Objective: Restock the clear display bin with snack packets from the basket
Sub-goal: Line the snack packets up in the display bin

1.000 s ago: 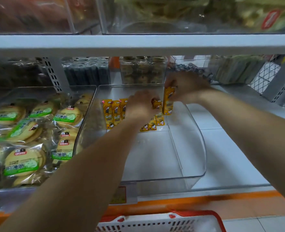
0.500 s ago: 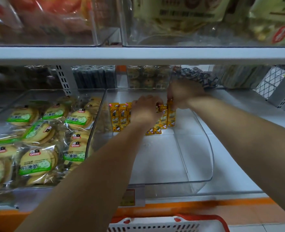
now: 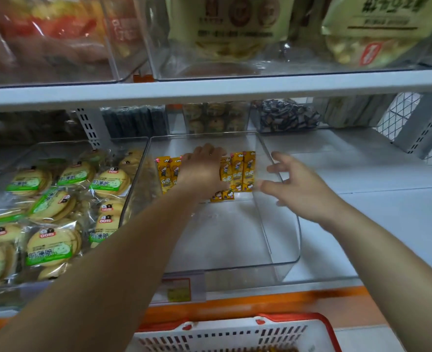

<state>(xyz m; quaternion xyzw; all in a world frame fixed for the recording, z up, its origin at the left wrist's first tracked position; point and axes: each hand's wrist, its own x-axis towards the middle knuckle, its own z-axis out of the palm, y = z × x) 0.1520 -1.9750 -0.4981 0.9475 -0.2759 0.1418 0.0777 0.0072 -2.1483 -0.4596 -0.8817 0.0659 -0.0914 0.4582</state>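
Reaching into the clear display bin (image 3: 284, 250), the person's left hand (image 3: 202, 174) lies over the yellow snack packets (image 3: 243, 171), which stand in a row at the back of the bin. Whether its fingers grip any packet cannot be seen. The right hand (image 3: 298, 186) is at the bin's right wall, fingers spread wide, holding nothing. The basket (image 3: 235, 334) sits below the bin's front.

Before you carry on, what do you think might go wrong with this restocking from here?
1. The upright yellow packets stand in a row under the left hand; lifting it may tip them forward.
2. The open right hand hovers close to the clear wall of the bin and might bump it.
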